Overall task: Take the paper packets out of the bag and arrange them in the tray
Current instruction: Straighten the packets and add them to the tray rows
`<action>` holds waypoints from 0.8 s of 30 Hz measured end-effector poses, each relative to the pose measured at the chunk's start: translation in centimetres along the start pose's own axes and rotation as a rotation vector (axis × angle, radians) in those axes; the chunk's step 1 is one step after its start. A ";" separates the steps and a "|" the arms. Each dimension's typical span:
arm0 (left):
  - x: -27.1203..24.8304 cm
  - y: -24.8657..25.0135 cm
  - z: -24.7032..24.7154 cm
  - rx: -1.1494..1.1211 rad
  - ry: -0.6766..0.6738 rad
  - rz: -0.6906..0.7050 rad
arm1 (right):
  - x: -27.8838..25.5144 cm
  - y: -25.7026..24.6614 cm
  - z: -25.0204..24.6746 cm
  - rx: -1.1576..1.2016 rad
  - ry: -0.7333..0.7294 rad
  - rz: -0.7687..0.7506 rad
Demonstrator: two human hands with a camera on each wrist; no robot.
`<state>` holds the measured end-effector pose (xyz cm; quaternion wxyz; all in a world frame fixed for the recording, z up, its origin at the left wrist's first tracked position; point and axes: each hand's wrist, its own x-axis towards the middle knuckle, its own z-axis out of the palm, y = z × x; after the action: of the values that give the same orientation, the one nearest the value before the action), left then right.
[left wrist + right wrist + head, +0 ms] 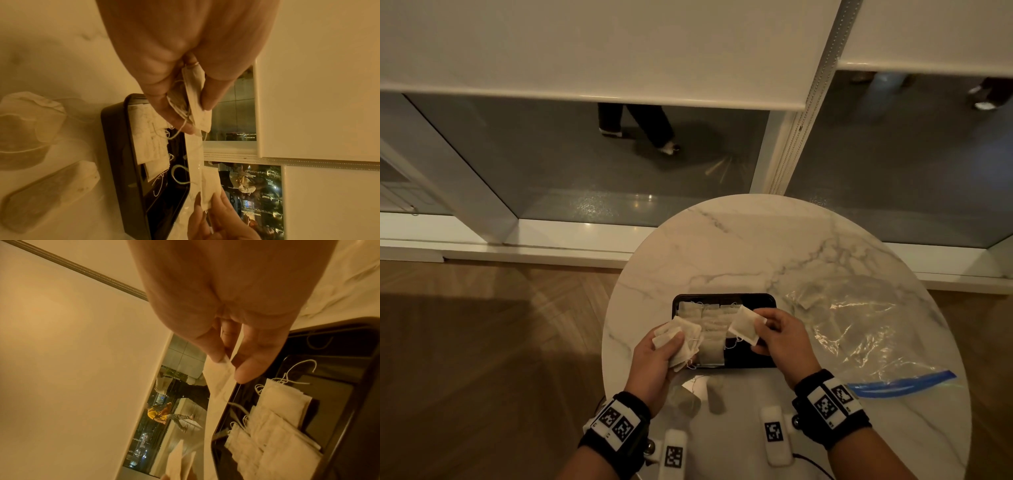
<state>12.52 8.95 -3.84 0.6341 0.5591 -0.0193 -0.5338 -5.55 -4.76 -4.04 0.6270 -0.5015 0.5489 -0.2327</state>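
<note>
A black tray [763,301] sits mid-table, with several white paper packets [710,323] laid in rows on its left and middle; its right part is bare. My left hand [666,346] grips a bunch of packets [685,337] over the tray's left edge, their strings dangling; the left wrist view shows that bunch [195,95] between thumb and fingers. My right hand [770,334] pinches one packet [744,325] by its edge above the tray's right half; in the right wrist view thumb and forefinger hold that packet [218,378]. The clear bag [866,329] lies right of the tray.
The round marble table [739,246] stands by a glass wall with lowered blinds. The bag's blue zip strip [904,380] lies near my right wrist. Reflections of packets show on the glossy tabletop [688,394] in front of the tray. A passer-by's legs [640,126] appear outside.
</note>
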 end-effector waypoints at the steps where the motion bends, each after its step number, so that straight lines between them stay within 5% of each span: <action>1: 0.0 -0.1 -0.1 0.001 0.005 -0.005 | 0.1 0.0 -0.2 -0.005 0.002 0.005; 6: 0.2 -0.6 -0.5 0.028 0.024 -0.033 | 1.2 0.8 -0.4 -0.144 0.004 -0.014; 13: 0.6 -1.4 -1.1 0.089 0.053 -0.064 | 4.5 1.4 -0.2 -0.749 -0.133 -0.129; 18: 0.7 -1.6 -1.3 0.101 0.072 -0.063 | 7.3 0.9 0.8 -1.083 -0.282 -0.068; 24: 0.9 -2.0 -1.7 0.120 0.090 -0.054 | 9.3 0.8 2.4 -1.184 -0.354 -0.081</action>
<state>12.64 9.86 -6.44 0.5852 0.6198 -0.0076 -0.5229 -0.83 -11.33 -9.24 0.3145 -0.8157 0.4530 0.1745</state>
